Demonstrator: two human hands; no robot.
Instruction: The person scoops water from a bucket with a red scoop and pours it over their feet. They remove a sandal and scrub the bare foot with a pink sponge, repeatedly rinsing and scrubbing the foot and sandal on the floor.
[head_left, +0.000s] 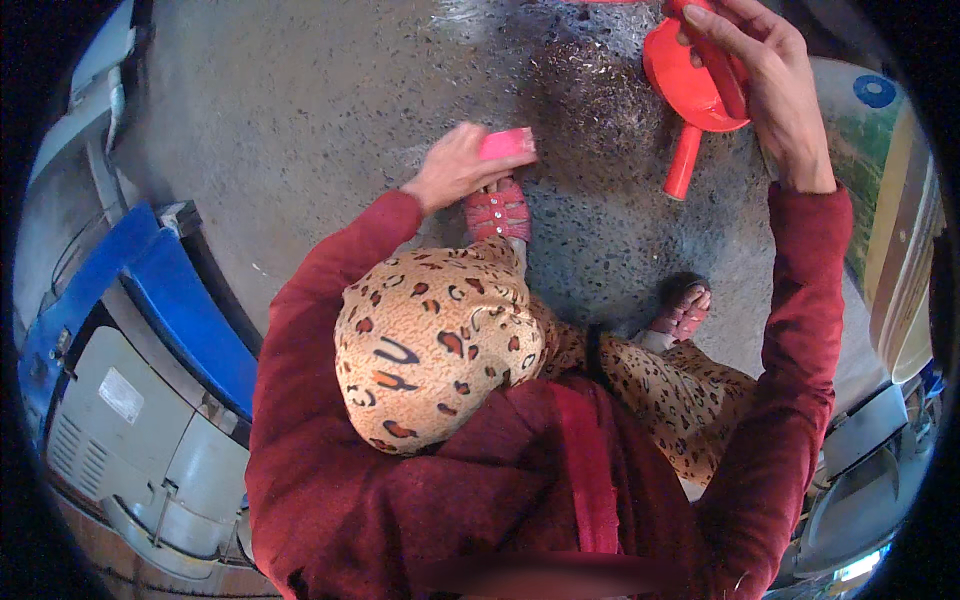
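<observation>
Concrete floor (280,120) fills the middle of the frame, a dark patch of scattered bits (590,90) at upper centre. Over at upper right, the red scoop (668,65) is gripped by the fingers of the right hand (775,75), well off its handle; a slip there could tip it! Just left of centre, the left hand (455,170) has its fingers closed round a pink block (507,144); a hard flick could scatter those bits.
</observation>
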